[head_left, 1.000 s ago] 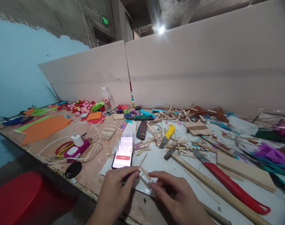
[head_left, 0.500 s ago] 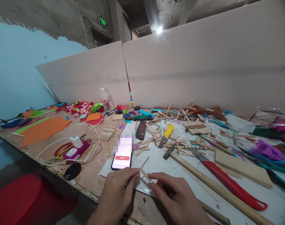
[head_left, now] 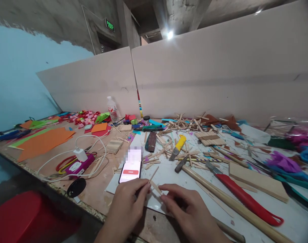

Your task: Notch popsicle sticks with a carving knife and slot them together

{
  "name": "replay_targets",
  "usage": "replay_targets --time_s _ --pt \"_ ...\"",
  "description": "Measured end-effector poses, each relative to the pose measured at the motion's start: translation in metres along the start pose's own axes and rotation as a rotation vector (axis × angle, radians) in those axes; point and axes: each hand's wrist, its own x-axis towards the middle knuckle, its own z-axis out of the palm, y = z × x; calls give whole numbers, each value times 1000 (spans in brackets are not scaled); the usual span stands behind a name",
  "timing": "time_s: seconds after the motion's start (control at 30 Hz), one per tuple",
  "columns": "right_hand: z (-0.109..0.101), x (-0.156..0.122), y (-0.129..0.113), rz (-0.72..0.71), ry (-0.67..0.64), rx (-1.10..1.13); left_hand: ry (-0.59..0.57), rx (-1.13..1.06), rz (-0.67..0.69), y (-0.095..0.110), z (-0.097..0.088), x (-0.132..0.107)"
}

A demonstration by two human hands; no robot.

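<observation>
A thin wooden stick [head_left: 154, 173] points up and away from my left hand [head_left: 128, 204], whose thumb and forefinger are closed on it. My right hand [head_left: 188, 206] pinches a second, flatter wooden stick [head_left: 155, 187] by its near end. The two sticks meet at an angle by my left fingertips; whether they are joined there I cannot tell. Just beyond my left hand lies a lit phone [head_left: 130, 170]. Both hands are above the near edge of a white board [head_left: 164, 175].
A hammer [head_left: 209, 187], a red-handled saw [head_left: 245, 195] and a wooden block [head_left: 257, 180] lie at right. A yellow utility knife [head_left: 178, 145] rests among loose sticks. A purple power strip [head_left: 80, 165] with a white cable is at left. A bottle [head_left: 112, 109] stands behind.
The view has shifted slightly, moving the table's things a little to the left in the picture. Both hands keep the same pinch on the sticks.
</observation>
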Motion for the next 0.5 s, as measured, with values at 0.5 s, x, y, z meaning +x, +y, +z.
replay_targets --time_s 0.5 --pt "7 5 -15 184 -167 172 -53 166 232 -3 10 -10"
